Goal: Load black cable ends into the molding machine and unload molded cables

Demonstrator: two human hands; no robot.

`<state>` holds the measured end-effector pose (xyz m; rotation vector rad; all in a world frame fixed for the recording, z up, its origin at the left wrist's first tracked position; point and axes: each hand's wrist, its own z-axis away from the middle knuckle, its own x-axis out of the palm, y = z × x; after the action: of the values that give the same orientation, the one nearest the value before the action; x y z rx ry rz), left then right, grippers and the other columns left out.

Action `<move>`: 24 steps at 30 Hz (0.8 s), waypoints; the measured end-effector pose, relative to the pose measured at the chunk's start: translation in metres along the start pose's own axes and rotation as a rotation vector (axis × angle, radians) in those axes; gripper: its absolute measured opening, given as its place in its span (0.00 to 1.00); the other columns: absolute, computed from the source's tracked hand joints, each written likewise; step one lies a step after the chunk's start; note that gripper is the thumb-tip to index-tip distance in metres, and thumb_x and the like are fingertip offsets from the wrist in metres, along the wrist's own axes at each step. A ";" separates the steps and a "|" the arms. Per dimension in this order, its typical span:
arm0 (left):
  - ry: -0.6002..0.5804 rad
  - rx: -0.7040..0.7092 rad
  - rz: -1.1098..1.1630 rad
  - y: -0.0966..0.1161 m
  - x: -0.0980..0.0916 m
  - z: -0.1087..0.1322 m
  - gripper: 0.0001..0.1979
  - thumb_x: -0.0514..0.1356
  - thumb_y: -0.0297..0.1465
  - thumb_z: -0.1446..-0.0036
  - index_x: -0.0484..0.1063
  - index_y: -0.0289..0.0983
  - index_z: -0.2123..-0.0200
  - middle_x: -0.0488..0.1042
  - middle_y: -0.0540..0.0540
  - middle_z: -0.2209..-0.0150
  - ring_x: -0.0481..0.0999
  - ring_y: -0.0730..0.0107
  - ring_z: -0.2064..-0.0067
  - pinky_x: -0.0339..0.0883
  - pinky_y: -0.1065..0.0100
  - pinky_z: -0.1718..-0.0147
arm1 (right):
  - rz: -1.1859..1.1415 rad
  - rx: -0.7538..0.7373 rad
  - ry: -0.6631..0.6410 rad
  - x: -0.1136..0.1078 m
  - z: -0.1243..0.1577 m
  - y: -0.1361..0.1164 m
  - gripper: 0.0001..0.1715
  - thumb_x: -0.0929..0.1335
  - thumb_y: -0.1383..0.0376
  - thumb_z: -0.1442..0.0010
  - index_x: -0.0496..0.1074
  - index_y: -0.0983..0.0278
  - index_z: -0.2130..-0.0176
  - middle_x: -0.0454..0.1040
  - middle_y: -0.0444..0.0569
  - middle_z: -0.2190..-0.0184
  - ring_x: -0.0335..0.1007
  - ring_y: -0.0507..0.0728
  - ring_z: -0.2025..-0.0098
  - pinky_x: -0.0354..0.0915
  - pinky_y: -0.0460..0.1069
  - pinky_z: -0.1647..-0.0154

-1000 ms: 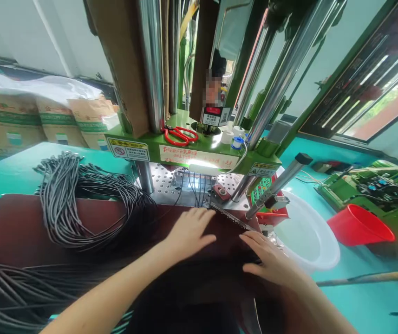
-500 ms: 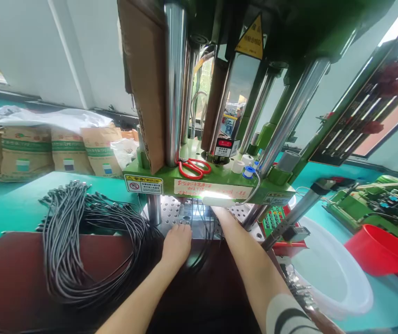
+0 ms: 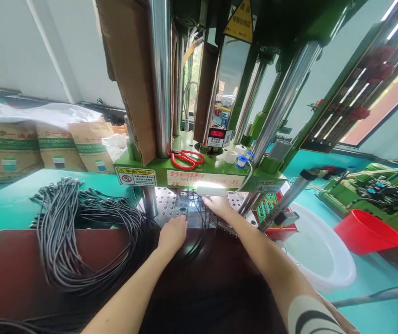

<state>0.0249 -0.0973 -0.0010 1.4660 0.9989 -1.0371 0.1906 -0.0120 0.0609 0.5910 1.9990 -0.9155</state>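
Note:
My left hand (image 3: 173, 233) rests at the front edge of the perforated metal plate (image 3: 166, 204), its fingers curled inward. Whatever those fingers hold, if anything, is hidden. Under the green press head (image 3: 141, 161), my right hand (image 3: 220, 207) reaches in from the right with its fingertips closed at a black cable. Between my hands, several black cables (image 3: 199, 239) run out of the metal mould (image 3: 192, 204) and hang over the plate's front edge. A lit white lamp (image 3: 211, 190) hangs just above my right hand.
A large bundle of black cables (image 3: 57, 232) lies on the left. Red-handled scissors (image 3: 187, 160) and a blue-rimmed spool (image 3: 241, 162) sit on the press head. Steel columns (image 3: 285, 93) flank it. A white tub (image 3: 324, 250) and red bucket (image 3: 369, 232) stand right; paper sacks (image 3: 10, 148) stand left.
My right hand has drawn back toward me from deep under the press head, so more of it shows. My left hand stays by the plate's edge. The view has shifted slightly.

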 end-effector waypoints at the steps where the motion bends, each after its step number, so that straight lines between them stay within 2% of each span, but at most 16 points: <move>1: -0.012 -0.008 0.008 -0.001 0.001 -0.001 0.15 0.42 0.31 0.39 0.67 0.33 0.62 0.73 0.38 0.63 0.71 0.60 0.58 0.62 0.62 0.61 | 0.012 -0.007 -0.038 -0.002 0.017 -0.002 0.13 0.65 0.62 0.43 0.69 0.65 0.77 0.72 0.48 0.75 0.68 0.54 0.68 0.62 0.49 0.64; 3: -0.038 -0.016 0.028 -0.004 0.001 -0.002 0.14 0.43 0.32 0.40 0.66 0.34 0.62 0.73 0.40 0.62 0.71 0.60 0.57 0.61 0.63 0.60 | 0.015 0.007 -0.087 -0.012 0.058 -0.007 0.13 0.66 0.63 0.45 0.68 0.64 0.78 0.71 0.46 0.79 0.67 0.54 0.72 0.61 0.48 0.66; 5: -0.059 -0.014 0.055 -0.006 0.001 -0.003 0.14 0.43 0.32 0.40 0.66 0.35 0.63 0.73 0.40 0.62 0.70 0.61 0.56 0.60 0.63 0.59 | -0.043 0.116 -0.059 -0.028 0.107 -0.011 0.07 0.66 0.61 0.45 0.70 0.63 0.67 0.72 0.45 0.75 0.68 0.54 0.72 0.61 0.47 0.69; 7: -0.075 -0.012 0.090 -0.008 0.000 -0.004 0.13 0.43 0.32 0.40 0.65 0.36 0.64 0.73 0.40 0.61 0.70 0.60 0.56 0.59 0.63 0.59 | -0.172 0.325 0.078 -0.051 0.161 -0.009 0.22 0.67 0.59 0.47 0.63 0.61 0.52 0.72 0.44 0.74 0.69 0.54 0.73 0.63 0.47 0.71; 8: -0.082 -0.014 0.111 -0.009 0.000 -0.004 0.13 0.43 0.32 0.40 0.65 0.36 0.64 0.73 0.40 0.61 0.70 0.60 0.56 0.59 0.63 0.59 | -0.219 0.438 0.182 -0.064 0.191 -0.005 0.27 0.66 0.56 0.47 0.59 0.61 0.50 0.72 0.44 0.74 0.68 0.55 0.74 0.63 0.48 0.73; 10: -0.093 -0.031 0.160 -0.009 -0.001 -0.005 0.12 0.43 0.32 0.41 0.65 0.36 0.66 0.73 0.40 0.62 0.70 0.59 0.57 0.59 0.62 0.60 | -0.240 0.666 0.393 -0.089 0.252 0.009 0.34 0.66 0.52 0.49 0.54 0.61 0.47 0.72 0.47 0.71 0.69 0.57 0.74 0.65 0.49 0.75; 12: -0.104 -0.061 0.218 -0.008 -0.002 -0.007 0.12 0.43 0.32 0.41 0.64 0.37 0.68 0.73 0.41 0.65 0.71 0.58 0.59 0.59 0.61 0.62 | -0.020 0.905 0.599 -0.105 0.315 0.032 0.36 0.65 0.50 0.52 0.56 0.63 0.48 0.72 0.51 0.69 0.71 0.61 0.69 0.66 0.54 0.69; 13: -0.110 -0.076 0.250 -0.007 -0.003 -0.009 0.11 0.44 0.32 0.42 0.63 0.37 0.70 0.73 0.41 0.67 0.71 0.58 0.61 0.59 0.61 0.63 | 0.129 1.026 0.652 -0.107 0.347 0.045 0.37 0.65 0.49 0.54 0.57 0.63 0.49 0.72 0.53 0.68 0.71 0.65 0.67 0.66 0.57 0.66; 15: -0.123 -0.098 0.321 -0.006 -0.003 -0.012 0.11 0.44 0.32 0.43 0.62 0.38 0.73 0.72 0.43 0.70 0.71 0.60 0.63 0.59 0.62 0.64 | 0.288 1.232 0.627 -0.101 0.403 0.074 0.37 0.64 0.50 0.57 0.59 0.65 0.51 0.72 0.57 0.66 0.70 0.71 0.65 0.65 0.63 0.65; 17: -0.142 -0.105 0.403 -0.006 -0.005 -0.015 0.11 0.45 0.33 0.44 0.61 0.38 0.75 0.71 0.45 0.72 0.71 0.62 0.65 0.59 0.63 0.66 | 0.320 1.280 0.611 -0.087 0.443 0.100 0.34 0.64 0.51 0.60 0.62 0.66 0.55 0.71 0.61 0.66 0.69 0.74 0.61 0.65 0.63 0.62; 19: -0.176 -0.103 0.500 -0.007 -0.007 -0.018 0.10 0.47 0.34 0.46 0.62 0.38 0.75 0.71 0.46 0.74 0.71 0.64 0.67 0.60 0.65 0.67 | 0.425 1.265 0.695 -0.078 0.456 0.116 0.29 0.63 0.52 0.58 0.64 0.65 0.58 0.71 0.63 0.65 0.66 0.75 0.55 0.64 0.63 0.60; 20: -0.199 -0.103 0.553 -0.008 -0.008 -0.020 0.09 0.48 0.35 0.47 0.63 0.38 0.74 0.71 0.47 0.75 0.71 0.65 0.69 0.60 0.66 0.68 | 0.475 1.222 0.749 -0.077 0.451 0.118 0.26 0.62 0.53 0.57 0.65 0.65 0.59 0.71 0.64 0.65 0.64 0.75 0.53 0.64 0.63 0.59; 22: -0.247 -0.105 0.655 -0.009 -0.012 -0.022 0.11 0.50 0.37 0.50 0.64 0.37 0.70 0.71 0.48 0.75 0.71 0.67 0.72 0.61 0.68 0.71 | 0.502 1.063 0.803 -0.084 0.420 0.107 0.22 0.60 0.55 0.53 0.67 0.66 0.62 0.71 0.63 0.65 0.65 0.72 0.54 0.64 0.62 0.57; 24: -0.291 -0.102 0.734 -0.010 -0.015 -0.025 0.14 0.50 0.40 0.51 0.65 0.36 0.68 0.72 0.49 0.75 0.70 0.69 0.74 0.60 0.69 0.74 | 0.359 0.836 0.706 -0.096 0.365 0.080 0.18 0.60 0.57 0.50 0.69 0.66 0.65 0.72 0.58 0.65 0.69 0.65 0.60 0.65 0.58 0.57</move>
<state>0.0136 -0.0726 0.0124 1.3808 0.2508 -0.6170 0.4777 -0.2537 -0.0291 1.8850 1.8966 -1.4319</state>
